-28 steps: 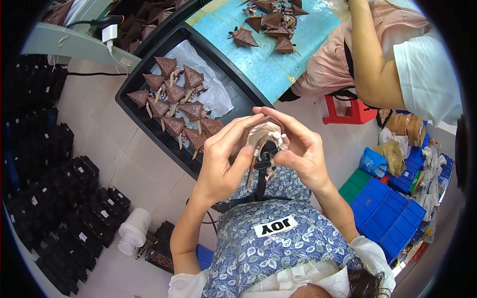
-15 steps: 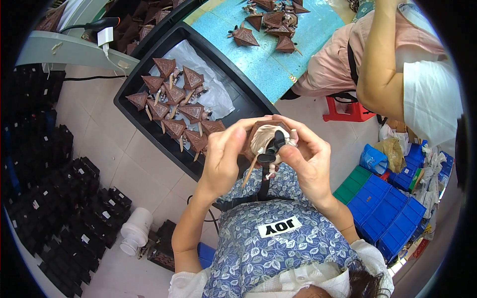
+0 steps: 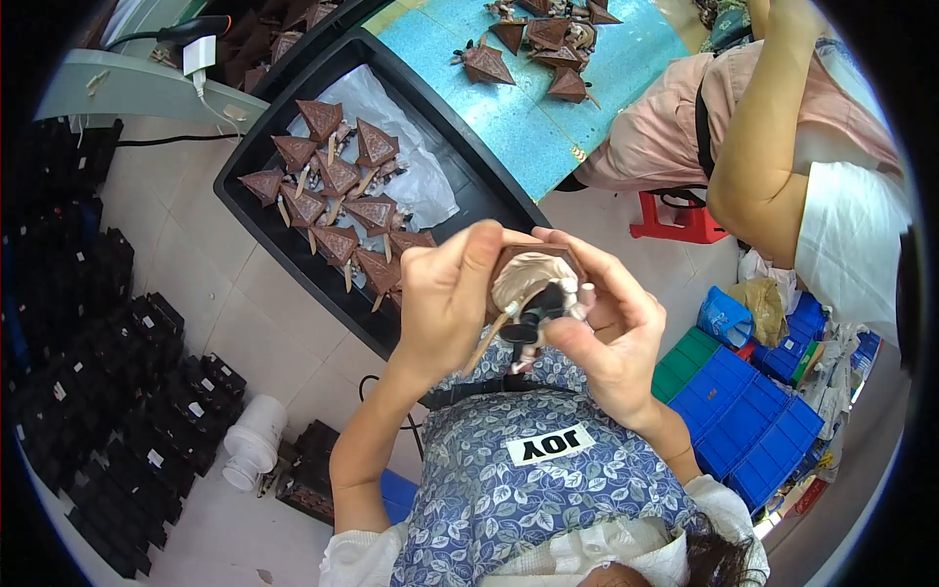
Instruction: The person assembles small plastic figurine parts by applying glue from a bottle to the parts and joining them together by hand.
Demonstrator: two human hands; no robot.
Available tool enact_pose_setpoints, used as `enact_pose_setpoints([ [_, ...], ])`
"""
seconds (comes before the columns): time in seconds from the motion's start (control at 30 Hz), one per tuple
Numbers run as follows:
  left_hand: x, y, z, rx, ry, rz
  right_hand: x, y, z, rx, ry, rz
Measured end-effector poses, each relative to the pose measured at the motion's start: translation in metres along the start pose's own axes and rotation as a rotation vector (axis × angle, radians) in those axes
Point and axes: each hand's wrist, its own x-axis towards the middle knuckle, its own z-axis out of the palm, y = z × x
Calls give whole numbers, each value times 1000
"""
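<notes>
Between my two hands, above my lap, is a small painted figurine (image 3: 533, 311) with a brown cape-like piece, a cream inner side, black boots and a thin tan stick. My left hand (image 3: 442, 298) is closed on its left edge, with the thumb raised along the brown piece. My right hand (image 3: 614, 338) wraps the other side, its thumb near the black boots. Beyond my hands, similar brown figurines (image 3: 337, 174) lie in a black tray (image 3: 489, 196), partly on a white plastic sheet (image 3: 416, 147).
A blue work surface (image 3: 469, 117) beyond the tray carries more figurines (image 3: 553, 44). At the right sit another person (image 3: 763, 147), a red stool (image 3: 675, 217) and blue crates (image 3: 748, 421). Stacked black boxes (image 3: 98, 391) and a white bucket (image 3: 256, 435) stand on the left.
The figurine has turned slightly in my hands, and my left thumb has moved upward. My right hand has shifted a little to the right. The view has also moved slightly.
</notes>
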Motion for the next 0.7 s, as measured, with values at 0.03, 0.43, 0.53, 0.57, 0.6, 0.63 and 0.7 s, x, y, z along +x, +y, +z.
enact_pose_setpoints([
  [0.03,0,-1,1,-2,4,-2,0,1,-3,-2,-3,3],
  [0.43,0,-6,5,-172,-59,-4,-1,-3,-11,133,20,60],
  [0.53,-2,-7,6,-202,-57,-17,-1,-2,-13,82,4,36],
  [0.57,-2,-7,5,-203,-57,-17,-1,-1,-14,81,3,37],
  [0.6,-2,-6,4,-218,-81,-30,-2,2,-15,34,-22,-6],
  [0.63,-3,-5,3,-234,-105,-42,-2,4,-16,-13,-46,-51],
  [0.7,-2,-5,5,-272,-97,-35,-2,7,-10,-11,-1,-97],
])
